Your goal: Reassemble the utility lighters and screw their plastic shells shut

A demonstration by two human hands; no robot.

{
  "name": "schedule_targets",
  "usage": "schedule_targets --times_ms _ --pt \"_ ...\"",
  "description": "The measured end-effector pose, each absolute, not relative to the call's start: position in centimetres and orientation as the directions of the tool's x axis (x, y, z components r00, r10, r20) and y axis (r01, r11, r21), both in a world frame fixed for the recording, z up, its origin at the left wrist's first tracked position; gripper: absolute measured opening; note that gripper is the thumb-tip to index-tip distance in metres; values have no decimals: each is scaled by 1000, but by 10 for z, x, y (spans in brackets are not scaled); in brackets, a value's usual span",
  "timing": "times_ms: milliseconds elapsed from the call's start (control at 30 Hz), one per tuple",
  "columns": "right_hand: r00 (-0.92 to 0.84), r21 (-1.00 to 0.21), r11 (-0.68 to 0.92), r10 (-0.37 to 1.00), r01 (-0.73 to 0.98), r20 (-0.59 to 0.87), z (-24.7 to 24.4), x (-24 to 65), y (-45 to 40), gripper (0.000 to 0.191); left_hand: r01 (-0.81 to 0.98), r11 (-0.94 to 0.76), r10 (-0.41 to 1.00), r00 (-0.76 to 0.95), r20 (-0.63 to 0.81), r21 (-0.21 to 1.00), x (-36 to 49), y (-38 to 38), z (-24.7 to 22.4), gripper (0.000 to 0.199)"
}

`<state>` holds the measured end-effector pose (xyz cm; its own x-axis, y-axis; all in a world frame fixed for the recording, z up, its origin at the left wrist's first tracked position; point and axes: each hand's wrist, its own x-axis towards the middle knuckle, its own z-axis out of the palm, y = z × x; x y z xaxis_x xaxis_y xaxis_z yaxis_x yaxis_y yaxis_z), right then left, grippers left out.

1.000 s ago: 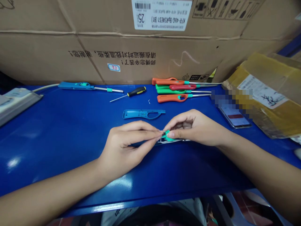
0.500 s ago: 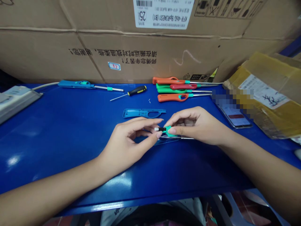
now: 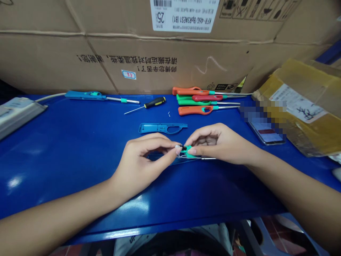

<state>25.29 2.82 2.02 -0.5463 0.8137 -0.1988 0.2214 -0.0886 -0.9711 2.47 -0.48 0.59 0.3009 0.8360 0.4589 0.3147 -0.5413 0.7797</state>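
Closely paired, two bare hands grip small lighter parts at the centre of the dial.
Left hand (image 3: 133, 165): thumb and forefinger pinch the white-tipped black piece (image 3: 183, 148). Right hand (image 3: 225, 144): thumb and fingers clamp the green piece (image 3: 188, 148), which adjoins it, above a partly hidden blue shell (image 3: 185, 161) whose metal rod (image 3: 209, 158) points to three o'clock. From the green piece, an open casing half (image 3: 149, 128) lies near at ten o'clock, a screwdriver (image 3: 155, 102) at eleven, coloured lighters (image 3: 195, 110) between twelve and one.
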Motion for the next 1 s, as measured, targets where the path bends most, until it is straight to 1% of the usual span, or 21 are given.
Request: schedule_targets --times_ms 67,167,300,467,633,733,933,1000 --pt "-553 -968 -105 804 228 -218 19 252 28 34 337 -586 807 324 494 737 23 -4 6 4" --pt "-543 -970 -98 814 224 -207 18 253 29 32 382 -649 760 374 532 658 19 -1 6 2" --pt "-513 -967 -136 827 216 -230 17 253 31 31 449 -722 692 482 537 527 12 3 5 7" --pt "-491 -960 -201 827 196 -273 16 251 31 31 569 -773 629 630 455 281 8 5 7 18" --pt "-454 -940 -259 825 223 -336 17 247 29 25 587 -801 587 734 343 115 5 2 13 29" --pt "-439 -928 -281 821 245 -365 17 245 27 23 587 -806 578 756 306 71 3 -3 14 31" --pt "-433 -936 -241 837 256 -333 9 242 25 25 632 -766 641 734 225 120 1 -13 10 38" --pt "-431 -937 -224 842 267 -324 8 241 24 23 647 -752 658 727 198 124 1 -15 9 41"
